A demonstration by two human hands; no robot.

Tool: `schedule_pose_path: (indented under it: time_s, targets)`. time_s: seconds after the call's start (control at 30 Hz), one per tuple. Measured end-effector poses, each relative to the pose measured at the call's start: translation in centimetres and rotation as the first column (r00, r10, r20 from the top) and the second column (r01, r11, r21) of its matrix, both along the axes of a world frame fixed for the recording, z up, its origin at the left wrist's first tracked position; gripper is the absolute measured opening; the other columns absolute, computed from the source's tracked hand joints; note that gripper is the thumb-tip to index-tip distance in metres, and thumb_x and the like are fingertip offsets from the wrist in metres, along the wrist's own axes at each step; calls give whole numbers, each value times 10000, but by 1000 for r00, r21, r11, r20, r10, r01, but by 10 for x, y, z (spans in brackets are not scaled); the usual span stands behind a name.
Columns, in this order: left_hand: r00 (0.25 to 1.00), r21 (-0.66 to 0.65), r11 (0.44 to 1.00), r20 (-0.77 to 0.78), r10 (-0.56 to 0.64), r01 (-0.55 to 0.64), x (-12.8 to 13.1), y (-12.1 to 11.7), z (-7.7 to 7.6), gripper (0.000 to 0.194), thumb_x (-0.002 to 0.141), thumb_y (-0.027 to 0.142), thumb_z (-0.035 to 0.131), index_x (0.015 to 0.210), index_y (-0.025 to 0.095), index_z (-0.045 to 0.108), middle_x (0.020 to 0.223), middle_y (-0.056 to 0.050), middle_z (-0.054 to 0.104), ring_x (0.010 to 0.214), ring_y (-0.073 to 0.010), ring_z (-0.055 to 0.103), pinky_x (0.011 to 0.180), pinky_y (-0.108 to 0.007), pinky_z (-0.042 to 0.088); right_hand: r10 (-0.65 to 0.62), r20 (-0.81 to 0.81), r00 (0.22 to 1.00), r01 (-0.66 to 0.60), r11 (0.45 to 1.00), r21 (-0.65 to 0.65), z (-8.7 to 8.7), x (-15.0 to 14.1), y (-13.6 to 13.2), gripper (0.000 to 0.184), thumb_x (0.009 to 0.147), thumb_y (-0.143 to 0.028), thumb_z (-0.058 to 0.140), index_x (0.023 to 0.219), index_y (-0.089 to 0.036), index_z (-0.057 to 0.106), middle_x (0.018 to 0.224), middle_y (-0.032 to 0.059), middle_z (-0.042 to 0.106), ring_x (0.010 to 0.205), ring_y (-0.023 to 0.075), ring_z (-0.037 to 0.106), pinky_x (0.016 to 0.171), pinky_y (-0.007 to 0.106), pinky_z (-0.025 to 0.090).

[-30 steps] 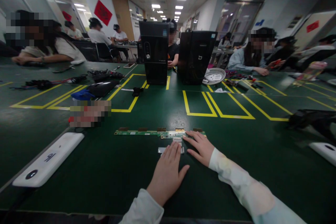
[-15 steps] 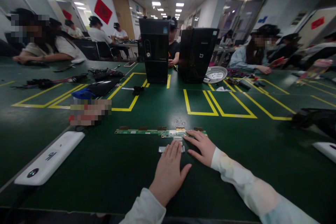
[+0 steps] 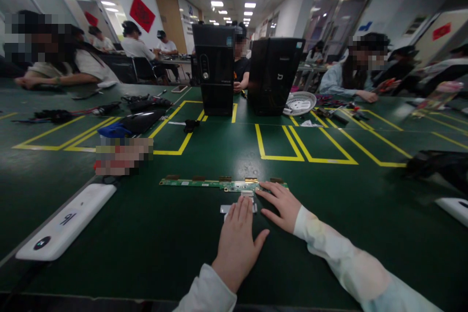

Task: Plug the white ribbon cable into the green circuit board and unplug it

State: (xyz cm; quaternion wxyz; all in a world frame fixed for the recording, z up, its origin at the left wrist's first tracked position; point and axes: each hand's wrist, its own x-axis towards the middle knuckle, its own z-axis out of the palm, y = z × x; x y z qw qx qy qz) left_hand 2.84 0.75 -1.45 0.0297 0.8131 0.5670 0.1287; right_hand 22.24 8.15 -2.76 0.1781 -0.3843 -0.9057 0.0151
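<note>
Since the earlier frame, left hand (image 3: 237, 243) has swung its thumb and wrist slightly rightward, fingertips staying put. Right hand (image 3: 282, 207) unmoved. I see both palm down, uncurled, clasping nothing: left fingers over a pale strip (image 3: 225, 209), right fingers spread at the right end of the circuit board (image 3: 193, 184). Board lies roughly parallel to the near edge of the table (image 3: 153, 239), beyond the strip. I note two computers (image 3: 215, 70) farther from that edge.

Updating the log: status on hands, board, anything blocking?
Left hand over pale strip. Right hand on circuit board, partly covering it. Circuit board flat on table.
</note>
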Motion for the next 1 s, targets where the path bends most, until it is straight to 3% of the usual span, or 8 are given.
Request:
schedule_pose_path:
  time_s: [0.23, 0.77, 1.0]
  targets:
    - [1000, -25, 1000, 11, -18, 18, -3, 2, 0, 687, 909, 531, 403, 1404, 55, 400, 1480, -163, 400, 1382, -278, 349, 1111, -448, 362, 7, -2, 1000, -7, 1000, -20, 0, 1, 1, 485, 906, -389, 488, 1350, -194, 510, 1413, 132, 465, 1303, 284, 411, 1069, 504, 361]
    - [993, -135, 984, 2, -114, 113, -15, 11, 16, 698, 914, 534, 391, 1418, 51, 365, 1489, -196, 371, 1369, -303, 359, 1100, -478, 369, 40, -6, 999, -41, 997, -60, 2, 5, 6, 515, 898, -422, 508, 1362, -199, 495, 1438, 125, 443, 1341, 276, 371, 1097, 509, 324]
    - [990, -30, 990, 43, -134, 136, -21, 15, 16, 604, 934, 479, 391, 1412, 111, 384, 1478, -158, 415, 1383, -274, 344, 1112, -480, 353, 40, -4, 999, -40, 997, -61, 1, 5, 7, 511, 893, -396, 516, 1366, -205, 487, 1451, 133, 426, 1351, 277, 365, 1097, 518, 317]
